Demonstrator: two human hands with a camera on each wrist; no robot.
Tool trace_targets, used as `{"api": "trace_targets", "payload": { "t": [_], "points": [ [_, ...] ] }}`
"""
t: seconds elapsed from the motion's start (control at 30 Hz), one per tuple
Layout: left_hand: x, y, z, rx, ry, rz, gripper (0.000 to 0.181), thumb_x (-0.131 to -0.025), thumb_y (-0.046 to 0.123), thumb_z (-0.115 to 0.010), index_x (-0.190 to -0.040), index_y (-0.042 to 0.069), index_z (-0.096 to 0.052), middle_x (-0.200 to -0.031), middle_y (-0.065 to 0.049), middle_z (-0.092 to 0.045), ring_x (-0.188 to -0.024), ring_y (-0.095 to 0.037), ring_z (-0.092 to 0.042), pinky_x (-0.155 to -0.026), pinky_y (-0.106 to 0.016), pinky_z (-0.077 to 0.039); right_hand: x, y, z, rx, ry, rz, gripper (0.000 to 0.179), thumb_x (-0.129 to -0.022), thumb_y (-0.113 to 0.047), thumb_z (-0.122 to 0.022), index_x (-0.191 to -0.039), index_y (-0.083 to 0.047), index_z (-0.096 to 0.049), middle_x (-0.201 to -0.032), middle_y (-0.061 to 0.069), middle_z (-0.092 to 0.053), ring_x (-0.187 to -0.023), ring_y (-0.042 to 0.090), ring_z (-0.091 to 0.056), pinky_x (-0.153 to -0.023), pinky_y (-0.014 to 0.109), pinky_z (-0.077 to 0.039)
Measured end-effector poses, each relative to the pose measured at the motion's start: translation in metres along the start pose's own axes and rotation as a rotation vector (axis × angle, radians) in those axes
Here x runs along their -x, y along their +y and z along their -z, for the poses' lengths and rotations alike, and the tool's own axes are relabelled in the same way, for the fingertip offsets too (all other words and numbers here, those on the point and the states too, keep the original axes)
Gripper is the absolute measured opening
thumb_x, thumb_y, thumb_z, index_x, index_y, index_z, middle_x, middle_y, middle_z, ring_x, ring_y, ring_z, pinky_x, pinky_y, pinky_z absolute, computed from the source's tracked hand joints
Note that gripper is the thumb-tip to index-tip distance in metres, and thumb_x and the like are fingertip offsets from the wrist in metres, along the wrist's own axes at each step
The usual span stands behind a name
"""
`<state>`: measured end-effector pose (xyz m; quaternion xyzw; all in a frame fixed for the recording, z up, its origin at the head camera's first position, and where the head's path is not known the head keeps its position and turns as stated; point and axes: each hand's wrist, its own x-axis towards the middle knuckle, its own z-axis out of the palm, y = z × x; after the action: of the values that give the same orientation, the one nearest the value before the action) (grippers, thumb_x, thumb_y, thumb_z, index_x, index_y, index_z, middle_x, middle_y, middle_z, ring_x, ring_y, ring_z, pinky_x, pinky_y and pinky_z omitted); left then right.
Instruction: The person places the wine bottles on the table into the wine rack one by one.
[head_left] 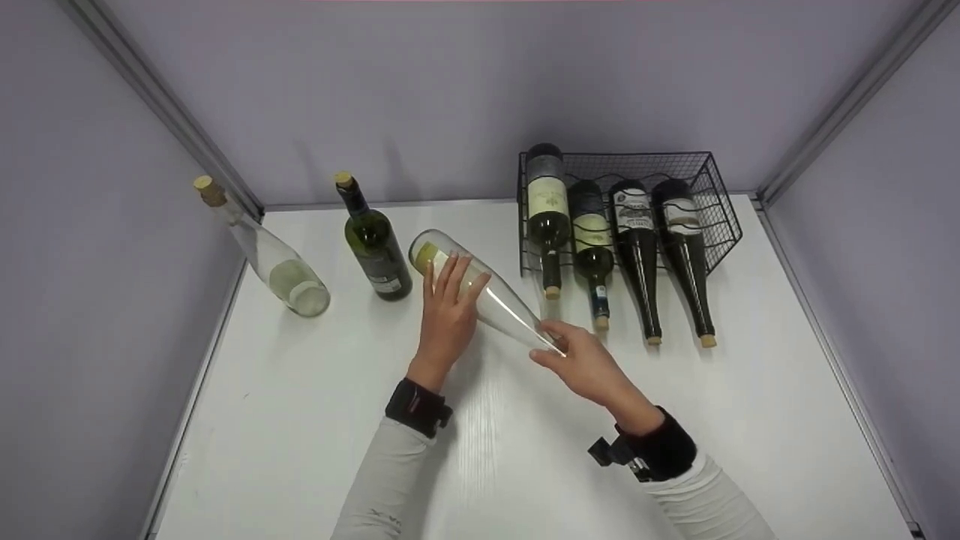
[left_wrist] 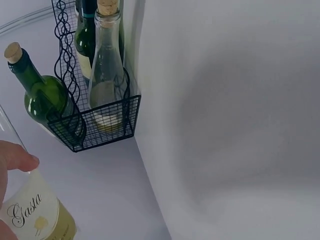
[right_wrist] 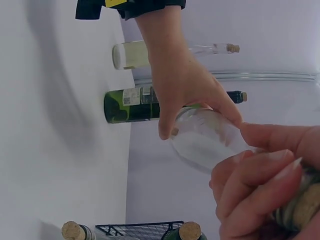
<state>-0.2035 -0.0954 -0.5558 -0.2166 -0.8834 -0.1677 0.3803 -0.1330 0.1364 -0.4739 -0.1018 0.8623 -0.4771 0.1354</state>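
Note:
A clear glass bottle [head_left: 510,309] is held tilted between both hands above the white table, its base to the upper left. My left hand [head_left: 448,319] holds the body near the base, thumb and fingers on opposite sides. In the left wrist view, a pale label [left_wrist: 31,212] reading "Gasta" shows under that hand. Around the neck curl the fingers of my right hand [head_left: 589,367]; its cork [right_wrist: 307,207] peeks out beside them in the right wrist view.
A black wire rack [head_left: 724,217] at the back right carries several dark bottles lying neck-forward, plus a clear corked bottle [left_wrist: 106,65] lower down. Upright at the left stand a green corked bottle [head_left: 375,247] and another clear corked bottle [head_left: 274,259]. Walls enclose the table.

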Motion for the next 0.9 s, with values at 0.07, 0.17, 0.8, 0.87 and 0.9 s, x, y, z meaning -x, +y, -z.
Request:
{"api": "trace_targets", "payload": {
  "t": [0.07,0.17,0.8,0.87,0.9],
  "points": [
    [0.000,0.003,0.000,0.012,-0.007,0.024,0.066,-0.074,-0.005,-0.075,-0.132,0.019,-0.054,-0.146,-0.015,-0.042,-0.140,-0.034,-0.033,-0.113,-0.059,-0.018,0.001,-0.001,0.000,-0.009,0.011,0.009,0.048,-0.092,-0.019,-0.070,-0.134,-0.001,-0.057,-0.127,0.020,-0.061,-0.106,0.031,-0.064,-0.080,0.043,-0.052],
    [0.002,0.007,0.000,0.055,-0.007,0.054,0.075,-0.071,-0.005,-0.077,-0.137,0.020,-0.051,-0.149,-0.017,-0.036,-0.142,-0.036,-0.028,-0.113,-0.060,-0.018,0.002,-0.002,0.001,-0.029,0.027,0.009,0.049,-0.092,-0.018,-0.070,-0.135,0.000,-0.056,-0.128,0.019,-0.061,-0.108,0.031,-0.063,-0.080,0.041,-0.053],
    [0.012,0.035,-0.002,0.285,-0.068,0.310,0.076,-0.090,0.034,-0.072,-0.149,0.004,-0.036,-0.152,-0.025,-0.029,-0.141,-0.037,-0.029,-0.108,-0.056,-0.029,0.003,-0.006,0.028,-0.458,0.098,-0.042,0.049,-0.095,-0.010,-0.065,-0.139,0.003,-0.050,-0.073,0.007,-0.054,-0.045,0.007,-0.036,-0.039,0.019,-0.031],
    [0.014,0.036,-0.002,0.303,-0.110,0.343,0.074,-0.092,0.039,-0.068,-0.150,0.003,-0.036,-0.152,-0.026,-0.029,-0.139,-0.038,-0.031,-0.108,-0.056,-0.030,0.004,-0.006,0.031,-0.496,0.130,-0.045,0.049,-0.095,-0.008,-0.064,-0.140,0.005,-0.048,-0.071,0.005,-0.049,-0.044,0.007,-0.037,-0.039,0.018,-0.032],
    [0.015,0.037,-0.001,0.312,-0.131,0.357,0.073,-0.094,0.041,-0.065,-0.150,0.003,-0.036,-0.152,-0.027,-0.029,-0.139,-0.038,-0.031,-0.108,-0.056,-0.030,0.004,-0.005,0.032,-0.509,0.144,-0.042,0.048,-0.095,-0.007,-0.064,-0.140,0.005,-0.048,-0.070,0.005,-0.049,-0.044,0.007,-0.038,-0.039,0.018,-0.033]
  ]
}}
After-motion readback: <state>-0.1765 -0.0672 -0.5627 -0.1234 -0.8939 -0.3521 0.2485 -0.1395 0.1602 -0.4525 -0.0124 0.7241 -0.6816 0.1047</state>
